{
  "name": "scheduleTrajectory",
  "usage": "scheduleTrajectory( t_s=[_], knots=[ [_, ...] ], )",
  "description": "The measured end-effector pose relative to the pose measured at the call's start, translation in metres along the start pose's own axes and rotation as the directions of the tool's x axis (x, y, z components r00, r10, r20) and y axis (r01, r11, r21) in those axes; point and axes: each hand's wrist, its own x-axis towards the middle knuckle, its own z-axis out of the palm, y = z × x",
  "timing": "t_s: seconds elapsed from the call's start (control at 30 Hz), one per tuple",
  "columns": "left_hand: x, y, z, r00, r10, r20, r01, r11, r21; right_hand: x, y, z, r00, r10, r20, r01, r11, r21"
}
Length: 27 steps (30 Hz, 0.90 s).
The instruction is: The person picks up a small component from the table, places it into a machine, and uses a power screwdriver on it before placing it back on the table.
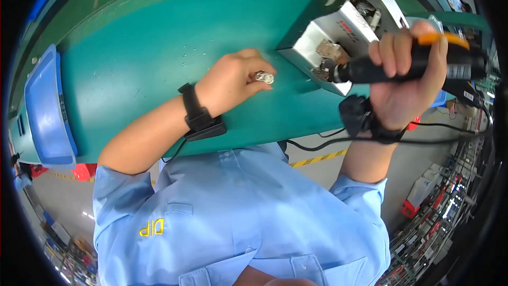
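Head view: the box (304, 30) stands open on the table (137, 47), with loose parts (330, 52) in its near compartment and more behind the white panel (338, 27). The left hand (227, 79) is positioned left of the box, apart from it, above the table. Its thumb and fingers are clamped on a small, shiny metal piece (266, 78), which projects toward the box. The right hand (397, 98) is positioned right of the box, with its fingers wrapped around a black tool (420, 66) with an orange section. The tool lies roughly level, its tip directed left over the near compartment; whether the tip touches the contents cannot be determined. Each wrist carries a black strap (193, 106). A cable (439, 141) runs below the box, across the right wrist area. A blue tray (47, 106) lies well left of the box.
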Motion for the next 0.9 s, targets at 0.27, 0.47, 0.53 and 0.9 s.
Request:
scheduleTrajectory(
  t_s=[0.27, 0.47, 0.53, 0.9],
  knots=[
    [-0.003, -0.001, 0.007, 0.999, 0.031, -0.01, -0.031, 0.999, -0.019, -0.044, 0.036, 0.033, 0.97, -0.214, 0.116, 0.227, 0.966, -0.121],
    [-0.007, -0.002, 0.002, 1.0, 0.012, 0.012, -0.012, 0.999, -0.032, -0.045, 0.05, 0.047, 0.964, -0.163, 0.212, 0.217, 0.94, -0.262],
    [-0.008, -0.002, -0.002, 1.0, 0.003, 0.011, -0.002, 1.0, -0.029, -0.044, 0.054, 0.052, 0.967, -0.147, 0.207, 0.205, 0.932, -0.299],
    [-0.007, 0.007, 0.006, 0.999, 0.04, 0.011, -0.04, 0.999, 0.009, -0.042, 0.051, 0.056, 0.981, -0.088, 0.175, 0.152, 0.907, -0.393]
  ],
)
